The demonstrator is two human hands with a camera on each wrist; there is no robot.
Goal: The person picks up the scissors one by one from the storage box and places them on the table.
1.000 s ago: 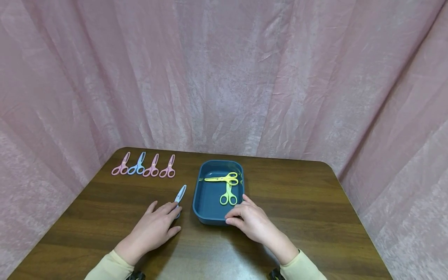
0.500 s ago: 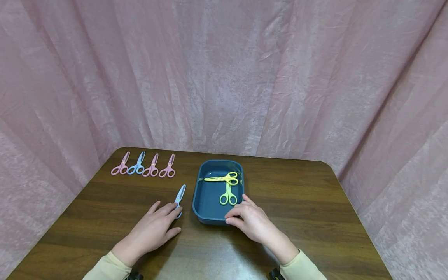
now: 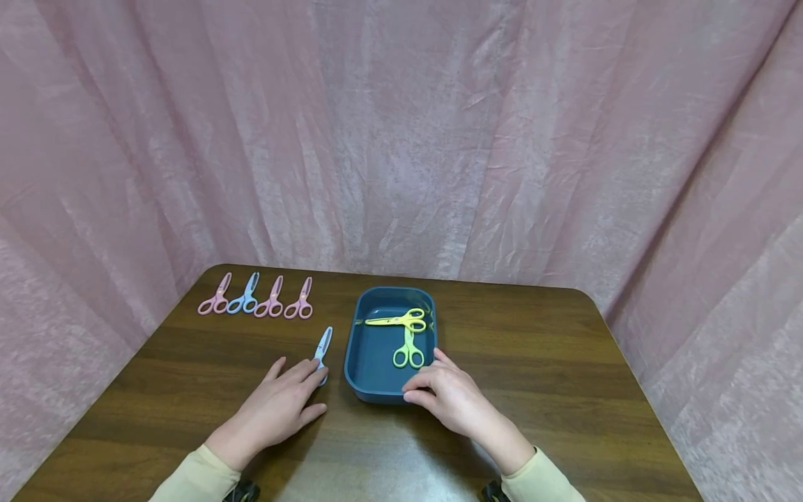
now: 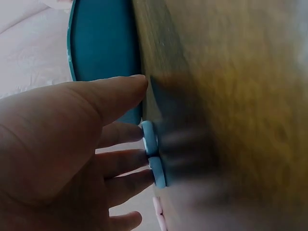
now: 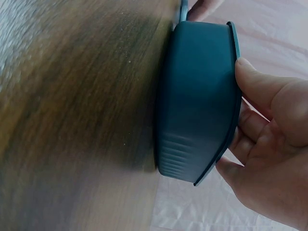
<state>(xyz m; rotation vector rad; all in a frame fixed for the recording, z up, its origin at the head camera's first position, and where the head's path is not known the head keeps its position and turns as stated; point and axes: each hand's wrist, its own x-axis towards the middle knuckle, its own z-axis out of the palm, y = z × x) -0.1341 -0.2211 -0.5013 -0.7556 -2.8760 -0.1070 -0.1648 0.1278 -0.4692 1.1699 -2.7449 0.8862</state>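
Observation:
My left hand (image 3: 282,404) lies palm down with fairly straight fingers, their tips touching the handles of light blue scissors (image 3: 323,344) flat on the table. Two blue handle loops (image 4: 150,138) show at those fingertips in the left wrist view; the thumb is apart from them. At the near right corner of a dark teal tray (image 3: 353,373), my right hand (image 3: 448,396) pinches the rim. The right wrist view shows its thumb on the outer side of the tray (image 5: 197,96), other fingers partly hidden behind the rim. Inside lie yellow scissors (image 3: 385,321) across green scissors (image 3: 409,340).
A row of scissors lies at the table's far left: pink scissors (image 3: 221,293), blue scissors (image 3: 250,290), then pink scissors (image 3: 276,293) and more pink scissors (image 3: 304,293). Pink curtains (image 3: 401,139) hang behind the wooden table (image 3: 533,362).
The light blue scissors under my left fingertips have slid slightly away from me, the hand shifting barely. My right hand and the tray look nearly the same.

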